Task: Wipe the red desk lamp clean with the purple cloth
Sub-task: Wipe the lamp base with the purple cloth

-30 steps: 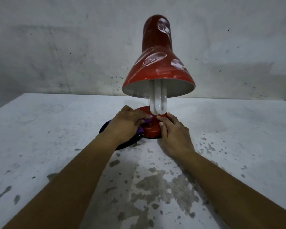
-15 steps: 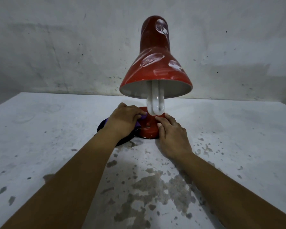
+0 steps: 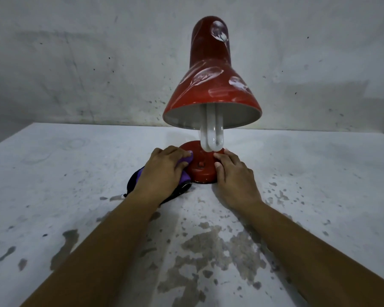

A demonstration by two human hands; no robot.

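The red desk lamp [image 3: 211, 85] stands in the middle of the white table, its shade tilted toward me with a white U-shaped bulb [image 3: 212, 136] hanging out. Its round red base [image 3: 201, 167] has a small switch on the front. My left hand [image 3: 164, 171] presses the purple cloth [image 3: 185, 161] against the left side of the base; the cloth's dark part trails onto the table behind the hand. My right hand [image 3: 235, 176] rests flat against the right side of the base, holding it steady.
The white table [image 3: 53, 173] has worn, stained patches near me. A grey wall [image 3: 75, 63] rises right behind the table's far edge. The lamp shade overhangs the base and both hands.
My left hand with the cloth has slid from the front of the base round to its left side. The right hand stays on the base.
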